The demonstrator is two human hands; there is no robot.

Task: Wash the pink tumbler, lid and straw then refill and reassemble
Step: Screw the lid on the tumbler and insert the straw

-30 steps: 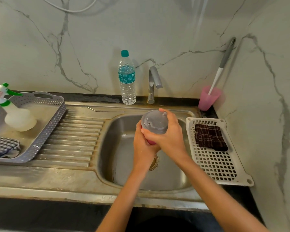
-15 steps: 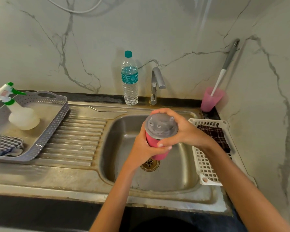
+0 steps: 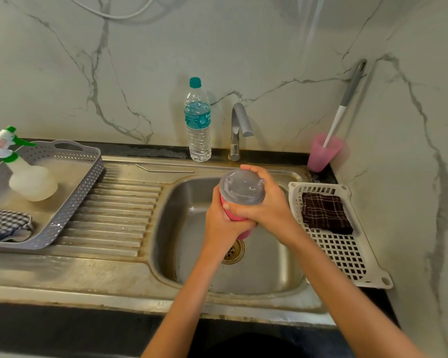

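The pink tumbler (image 3: 233, 217) is held upright over the steel sink (image 3: 269, 270), its grey lid (image 3: 241, 186) seated on top. My left hand (image 3: 221, 223) grips the tumbler's body from the left. My right hand (image 3: 267, 205) wraps around the lid's rim and the upper tumbler from the right, thumb across the front. Most of the pink body is hidden by my fingers. A metal straw (image 3: 163, 170) lies on the ledge behind the draining board. The tap (image 3: 239, 127) stands behind the sink; no water runs.
A water bottle (image 3: 197, 122) stands left of the tap. A pink cup (image 3: 322, 153) with a brush sits in the back right corner. A white rack (image 3: 347, 257) with a dark cloth (image 3: 325, 213) lies right; a grey tray (image 3: 70, 202) with a spray bottle (image 3: 26, 177) lies left.
The tumbler has stayed over the sink in both hands. My right hand has shifted its hold around the lid, and the tumbler sits slightly lower than half a second ago.
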